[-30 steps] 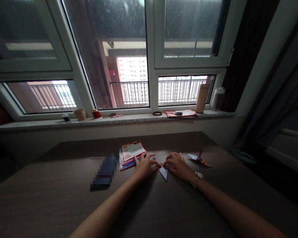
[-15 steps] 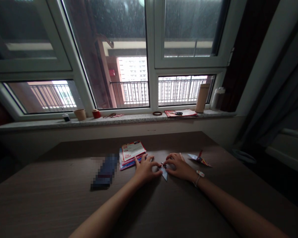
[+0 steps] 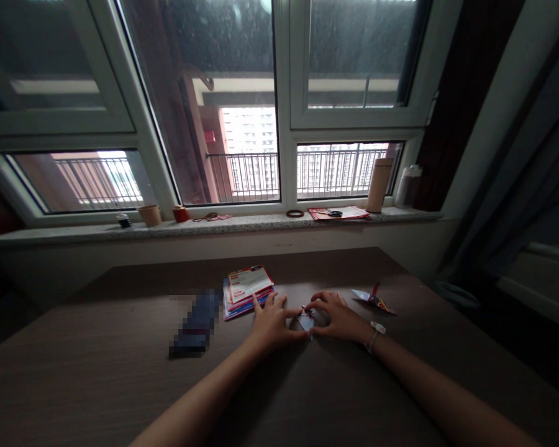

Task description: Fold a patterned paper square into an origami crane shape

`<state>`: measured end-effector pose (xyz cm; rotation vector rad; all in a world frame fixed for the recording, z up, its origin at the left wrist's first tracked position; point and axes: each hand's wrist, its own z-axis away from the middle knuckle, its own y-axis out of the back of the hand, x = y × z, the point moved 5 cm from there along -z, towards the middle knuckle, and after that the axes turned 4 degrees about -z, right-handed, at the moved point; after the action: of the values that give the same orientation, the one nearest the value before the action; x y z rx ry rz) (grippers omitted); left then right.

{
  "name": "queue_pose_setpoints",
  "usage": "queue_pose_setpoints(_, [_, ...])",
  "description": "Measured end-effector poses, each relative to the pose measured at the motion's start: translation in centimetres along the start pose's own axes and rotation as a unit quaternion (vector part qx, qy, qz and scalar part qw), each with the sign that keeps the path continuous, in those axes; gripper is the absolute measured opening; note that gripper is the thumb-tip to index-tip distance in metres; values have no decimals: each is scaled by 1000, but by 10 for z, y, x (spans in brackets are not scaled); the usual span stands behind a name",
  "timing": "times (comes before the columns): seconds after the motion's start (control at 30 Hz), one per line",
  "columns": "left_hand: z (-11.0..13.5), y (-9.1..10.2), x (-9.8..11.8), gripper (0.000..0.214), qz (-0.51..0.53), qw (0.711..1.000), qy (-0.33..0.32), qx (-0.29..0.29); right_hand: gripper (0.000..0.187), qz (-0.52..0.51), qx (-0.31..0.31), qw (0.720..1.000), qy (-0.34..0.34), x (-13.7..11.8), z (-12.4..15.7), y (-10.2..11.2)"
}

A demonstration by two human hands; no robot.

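A small folded piece of paper (image 3: 306, 321), pale on the side that shows, lies on the brown table between my two hands. My left hand (image 3: 273, 320) has its thumb at the paper's near tip and its index finger at the upper left edge; its other fingers reach towards the paper stack. From the other side, my right hand (image 3: 336, 315) holds the paper with its thumb at the near tip and curled fingers at the top. The fingertips partly hide the paper. Right of my right hand rests a folded paper crane (image 3: 375, 300) with red and patterned parts.
A stack of printed paper sheets (image 3: 249, 288) lies beyond my left hand, with a blurred dark object (image 3: 196, 326) to its left. On the windowsill (image 3: 261, 222) stand a tan cup (image 3: 149, 215), a red spool (image 3: 181, 214), scissors (image 3: 334, 213) on papers, and a tan bottle (image 3: 380, 185).
Both thumbs have moved down towards me to the paper's near tip, and more of the paper's middle shows between my hands. The other things have stayed put.
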<state>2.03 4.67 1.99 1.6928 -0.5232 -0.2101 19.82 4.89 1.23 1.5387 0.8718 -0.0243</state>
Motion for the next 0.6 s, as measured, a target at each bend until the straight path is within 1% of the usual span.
queue_pose_setpoints(0.17, [-2,2,-3,49,-6,1000,1,-12,60,4,-6,1000,-8,-1,1,1])
queue_pose_setpoints(0.27, [-3,1,-5,46,-3,1000,11,-24,65,5,-16,1000,-13,-2,2,1])
queue_pose_setpoints(0.47, [-2,1,-6,45,7,1000,15,-18,74,8,-25,1000,-15,-3,3,-1])
queue_pose_setpoints(0.6, [-3,-1,-6,29,20,1000,13,6,74,2,-24,1000,-9,-1,3,-1])
